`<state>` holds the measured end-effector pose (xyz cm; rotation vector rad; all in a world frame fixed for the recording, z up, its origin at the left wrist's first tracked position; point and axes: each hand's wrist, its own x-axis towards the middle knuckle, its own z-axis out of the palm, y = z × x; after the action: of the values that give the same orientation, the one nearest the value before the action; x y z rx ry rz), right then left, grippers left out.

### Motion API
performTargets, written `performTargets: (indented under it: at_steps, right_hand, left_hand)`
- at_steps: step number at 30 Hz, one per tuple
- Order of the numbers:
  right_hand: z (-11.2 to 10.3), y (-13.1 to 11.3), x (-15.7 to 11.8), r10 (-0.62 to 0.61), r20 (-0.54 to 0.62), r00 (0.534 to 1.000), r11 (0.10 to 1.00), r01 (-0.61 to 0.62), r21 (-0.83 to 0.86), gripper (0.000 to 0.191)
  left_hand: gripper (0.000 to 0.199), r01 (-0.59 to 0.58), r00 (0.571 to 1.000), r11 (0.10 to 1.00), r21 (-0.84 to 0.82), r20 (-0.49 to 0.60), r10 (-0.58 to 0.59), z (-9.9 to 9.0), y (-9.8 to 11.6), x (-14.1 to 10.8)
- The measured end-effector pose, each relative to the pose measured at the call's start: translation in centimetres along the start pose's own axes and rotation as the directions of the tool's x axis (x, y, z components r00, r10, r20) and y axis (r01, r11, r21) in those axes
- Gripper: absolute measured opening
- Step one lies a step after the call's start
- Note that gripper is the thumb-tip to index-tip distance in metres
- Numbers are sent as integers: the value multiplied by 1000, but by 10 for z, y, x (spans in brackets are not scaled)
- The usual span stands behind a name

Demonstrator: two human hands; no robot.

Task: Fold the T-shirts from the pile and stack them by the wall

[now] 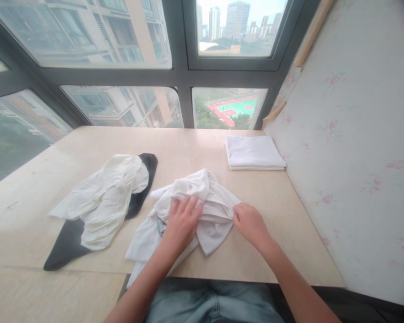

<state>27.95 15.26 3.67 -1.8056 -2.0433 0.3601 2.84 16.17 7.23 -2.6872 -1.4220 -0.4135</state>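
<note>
A crumpled white garment (pixel 213 237) lies in front of me near the table's front edge, with a small teal and dark print partly showing at its left. My left hand (pixel 184 220) rests on top of the cloth, palm down, its fingers spread a little. At the garment's right edge, my right hand (pixel 251 223) has its fingers closed on the fabric. One part of the garment hangs toward the front edge beside my left forearm.
To the left, a rumpled white cloth (pixel 109 197) lies over a black one (pixel 65 242). A neatly folded white stack (pixel 254 152) sits at the back right beside the patterned wall (pixel 357 157). Windows rise behind the wooden table (pixel 188 148).
</note>
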Motion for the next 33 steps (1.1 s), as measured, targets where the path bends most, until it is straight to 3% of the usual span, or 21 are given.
performTargets:
  at_steps: [3,6,8,11,14,17,20,22,25,28,30,33]
  right_hand:
    - [-21,3,7,41,-39,998,954,-28,297,24]
    - [-43,1,15,126,-60,990,736,-53,674,27]
    - [-57,-5,21,172,-52,984,602,-63,796,27]
    - [-72,-16,36,146,-35,989,529,-48,847,26]
    - [-76,-21,54,165,-16,986,541,-77,838,29]
    - [-71,-17,67,247,45,968,552,-179,814,40]
    - [-62,-7,66,259,96,961,530,-225,818,52]
    - [-57,2,58,230,132,964,539,-239,808,57]
    - [-51,17,43,201,103,974,700,-217,680,59]
    - [-46,31,30,209,-19,978,890,-182,417,54]
    - [-41,38,25,214,-41,976,939,-194,285,48]
    - [-34,44,21,226,49,973,952,-232,199,32]
  left_hand:
    - [16,86,996,993,-75,8,-86,-14,-34,15]
    - [13,206,973,939,-275,-45,-226,-41,-58,24]
    - [15,253,945,885,-390,-97,-313,-58,-67,29]
    - [18,315,896,830,-459,-145,-420,-75,-75,38]
    - [17,338,859,842,-421,-228,-459,-76,-73,47]
    - [24,231,904,934,-271,-294,-309,-63,-56,52]
    - [23,54,985,983,-175,-150,-81,-39,-31,50]
    - [19,-22,1000,993,-113,2,22,-23,-19,46]
    - [14,-83,986,995,-62,138,91,-8,-14,41]
    - [22,-117,980,991,-69,153,127,-9,-20,39]
    - [24,-127,979,989,-74,154,137,-15,-25,37]
    - [24,-134,971,987,-86,187,148,-26,-33,33]
